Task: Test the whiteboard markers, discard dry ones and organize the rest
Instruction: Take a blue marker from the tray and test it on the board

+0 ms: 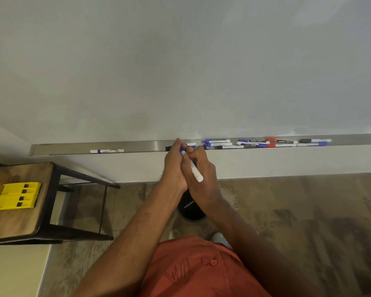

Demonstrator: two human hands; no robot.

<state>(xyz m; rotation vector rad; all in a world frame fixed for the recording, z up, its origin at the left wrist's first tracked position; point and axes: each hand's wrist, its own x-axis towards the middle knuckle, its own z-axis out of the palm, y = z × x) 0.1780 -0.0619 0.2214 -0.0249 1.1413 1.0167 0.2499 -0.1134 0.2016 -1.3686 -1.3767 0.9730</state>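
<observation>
Closest in: orange shirt [201,271] at bottom centre, both forearms reaching forward from it. Below the hands, on the mottled floor [298,211], a black round bin [191,213] with what looks like one pale marker inside — mostly hidden by the arms. Hands meet just in front of the ledge: right hand [201,170] wraps the white barrel of a blue whiteboard marker [194,170], barrel end sticking out toward the camera; left hand [175,161] grips the blue cap end, fingers curled around it. Can't tell if the cap is on or partly off. Left side: wooden stool with black metal frame [45,202], yellow plastic marker holder [17,197] lying on its top. Further out, the metal tray [144,145] along the bottom of the whiteboard [180,61]. One blue-capped marker [107,151] sits alone on the tray, well left of the hands. A black marker [168,148] pokes out just behind the left hand. Right of the hands — a loose cluster of markers [266,143] lying flat, blue, red and black caps, some touching or overlapping. Board surface is blank.
</observation>
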